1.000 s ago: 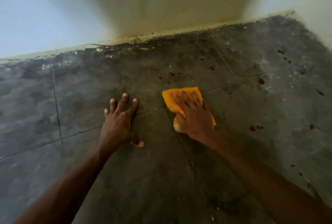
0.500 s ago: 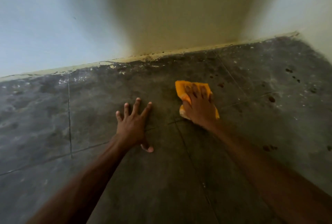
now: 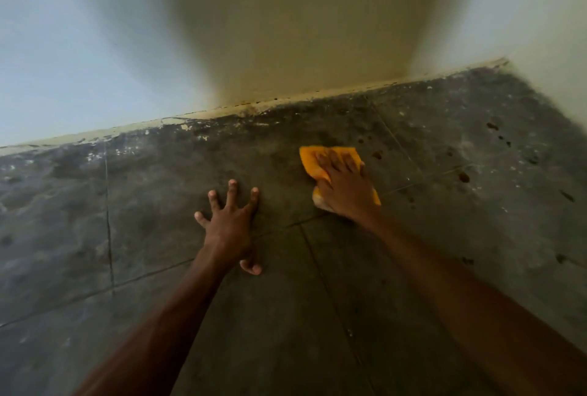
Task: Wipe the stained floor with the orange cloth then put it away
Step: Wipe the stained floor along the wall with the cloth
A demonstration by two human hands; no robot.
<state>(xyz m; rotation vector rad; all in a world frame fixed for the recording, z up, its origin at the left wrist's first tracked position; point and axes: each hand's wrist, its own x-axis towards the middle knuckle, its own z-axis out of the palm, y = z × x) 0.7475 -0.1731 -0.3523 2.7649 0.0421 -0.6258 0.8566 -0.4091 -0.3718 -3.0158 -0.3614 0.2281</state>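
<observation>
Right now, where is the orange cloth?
In the head view, the orange cloth lies flat on the floor, right of centre, under the right hand, near the wall's base.

open floor (image 3: 317, 316), wall (image 3: 286, 30) seemingly close

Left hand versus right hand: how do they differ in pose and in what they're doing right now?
The left hand lies bare on the floor with fingers spread wide; the right hand presses down on the orange cloth with fingers closer together. The left hand sits nearer the person; the right hand reaches farther toward the wall, close to dark stains. Both are palm-down, flat, with no closed grip.
</observation>
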